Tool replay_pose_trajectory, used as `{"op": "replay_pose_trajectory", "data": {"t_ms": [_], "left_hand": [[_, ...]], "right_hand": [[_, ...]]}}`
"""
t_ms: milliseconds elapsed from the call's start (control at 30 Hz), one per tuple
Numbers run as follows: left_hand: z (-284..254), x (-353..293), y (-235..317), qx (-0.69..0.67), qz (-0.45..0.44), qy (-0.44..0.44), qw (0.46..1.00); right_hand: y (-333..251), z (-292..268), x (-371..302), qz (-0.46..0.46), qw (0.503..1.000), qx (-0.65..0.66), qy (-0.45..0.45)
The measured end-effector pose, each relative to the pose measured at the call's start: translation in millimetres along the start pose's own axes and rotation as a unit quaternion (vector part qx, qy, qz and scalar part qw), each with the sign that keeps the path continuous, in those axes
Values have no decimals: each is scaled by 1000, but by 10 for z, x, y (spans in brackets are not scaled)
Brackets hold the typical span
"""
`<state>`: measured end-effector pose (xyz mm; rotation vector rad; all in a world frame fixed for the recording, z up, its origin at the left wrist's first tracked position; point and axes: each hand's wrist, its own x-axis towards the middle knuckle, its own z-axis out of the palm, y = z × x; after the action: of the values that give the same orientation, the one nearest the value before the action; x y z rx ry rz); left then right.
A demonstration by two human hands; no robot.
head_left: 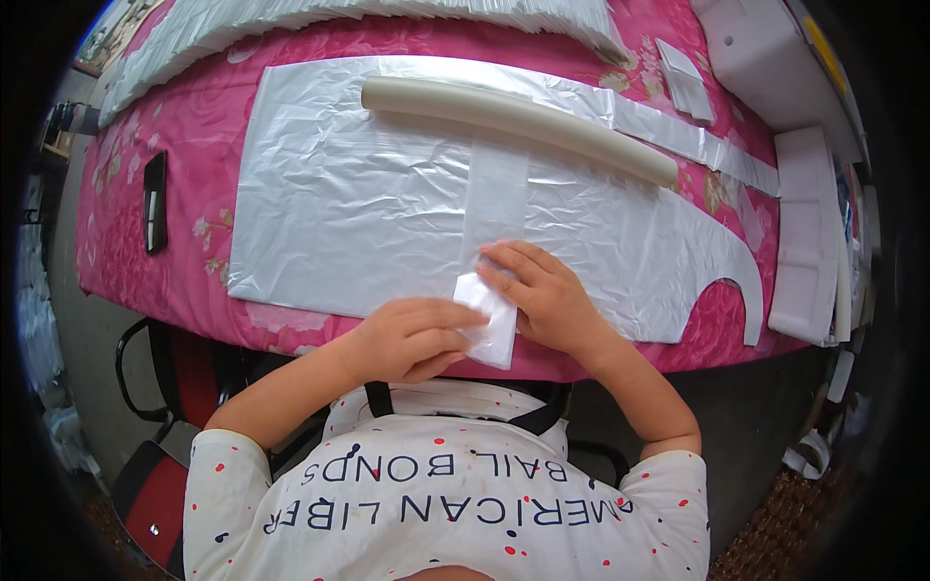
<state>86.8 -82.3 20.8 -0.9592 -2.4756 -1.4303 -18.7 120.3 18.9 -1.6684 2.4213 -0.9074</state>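
Between my hands is a folded white plastic packet (490, 337), its lower end reaching the table's near edge. My left hand (418, 337) is closed at the packet's left side, fingertips lying over it. On the upper right my right hand (544, 298) grips it with bent fingers; its thumb is hidden. A narrow translucent plastic strip (497, 198) runs from the packet away from me. Underneath lies a large, thin white plastic apron (329, 203), flat and creased, with a curved cutout at right. Across its far part rests a beige cardboard tube (518, 121).
The table has a pink floral cloth (107, 228). A black phone (155, 203) lies at left. Stacked folded white plastic (387, 10) lines the far side, with a small packet (685, 79) nearby. White foam boxes (804, 232) stand right; red-and-black chairs (155, 494) are lower left.
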Motion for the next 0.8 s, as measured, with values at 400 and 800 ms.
{"op": "replay_pose_trajectory", "data": {"t_ms": [400,800], "left_hand": [[-200,330,-203,-143,-278,-3,950],[-13,355,-214,177,-147,21,973]], "right_hand": [[107,-58,42,111,989,65,78],[445,-342,592,476,798,332,-163]]}}
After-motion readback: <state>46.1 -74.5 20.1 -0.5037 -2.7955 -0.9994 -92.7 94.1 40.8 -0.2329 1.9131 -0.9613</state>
